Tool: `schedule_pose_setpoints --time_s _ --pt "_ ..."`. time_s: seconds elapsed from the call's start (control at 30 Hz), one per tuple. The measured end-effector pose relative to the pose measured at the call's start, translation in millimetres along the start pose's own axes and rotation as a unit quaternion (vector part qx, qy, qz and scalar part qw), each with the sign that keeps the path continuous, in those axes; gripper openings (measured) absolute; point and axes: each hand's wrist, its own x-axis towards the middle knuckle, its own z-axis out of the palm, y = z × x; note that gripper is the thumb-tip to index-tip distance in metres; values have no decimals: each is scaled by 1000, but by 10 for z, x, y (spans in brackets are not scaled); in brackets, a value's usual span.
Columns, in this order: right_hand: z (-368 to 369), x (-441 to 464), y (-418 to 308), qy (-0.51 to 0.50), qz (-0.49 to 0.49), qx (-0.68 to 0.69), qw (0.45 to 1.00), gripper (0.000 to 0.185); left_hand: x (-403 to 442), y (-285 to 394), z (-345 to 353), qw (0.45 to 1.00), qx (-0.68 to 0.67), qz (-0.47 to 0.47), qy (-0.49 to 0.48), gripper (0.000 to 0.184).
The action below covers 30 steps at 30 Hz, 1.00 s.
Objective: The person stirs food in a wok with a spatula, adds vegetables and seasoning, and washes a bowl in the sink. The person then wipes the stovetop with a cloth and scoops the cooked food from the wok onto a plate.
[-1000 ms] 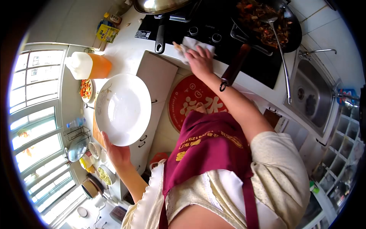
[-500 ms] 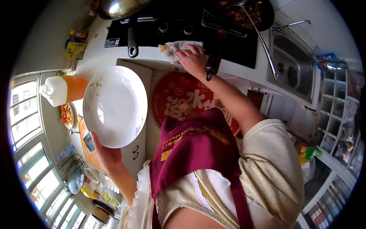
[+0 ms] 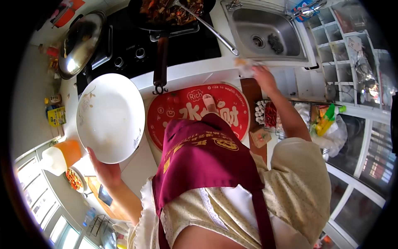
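Note:
My left hand (image 3: 104, 168) grips the lower edge of a large white plate (image 3: 111, 118) with a floral print, held up left of my apron. My right hand (image 3: 264, 78) is closed on a pale crumpled cloth (image 3: 245, 66) at the counter's front edge, just below the sink (image 3: 265, 33). A wok (image 3: 172, 14) of cooked food sits on the black stove (image 3: 137, 54), its dark handle pointing at me. A long metal ladle (image 3: 211, 31) leans out of it towards the sink.
A lidded pan (image 3: 83, 43) stands on the stove's left. An orange-filled jug (image 3: 62, 157), a plate of chopped vegetables (image 3: 74, 179) and a cutting board (image 3: 116, 206) are at lower left. A red round mat (image 3: 161, 112) lies on the floor; a wire basket (image 3: 282, 135) is at right.
The view has turned and shifted right. My right hand has moved with the cloth from the stove's front edge to the counter by the sink. The plate remains in my left hand.

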Motion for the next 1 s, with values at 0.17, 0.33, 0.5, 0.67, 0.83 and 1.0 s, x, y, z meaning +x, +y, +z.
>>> schedule_pose_setpoints --time_s 0.17,0.33,0.5,0.67,0.83,1.0 --pt "-411 -175 579 103 278 224 929 38 -38 -44 118 1000 -15 7 0 50" --pt "-927 754 38 -14 302 480 824 50 104 -114 347 997 -64 7 -49 45" --pt "-1431 1554 -904 -193 159 603 758 43 160 -218 1016 991 -91 40 -87 48" --pt "-1435 1996 -1014 -351 177 731 558 19 141 -383 1473 990 -118 53 -62 50" --pt "-3070 2578 -315 -415 27 269 869 17 51 -492 1530 991 -99 83 -22 48" --pt "-3924 3016 -615 -182 -213 -224 934 19 39 -571 1552 990 -105 94 3 47"
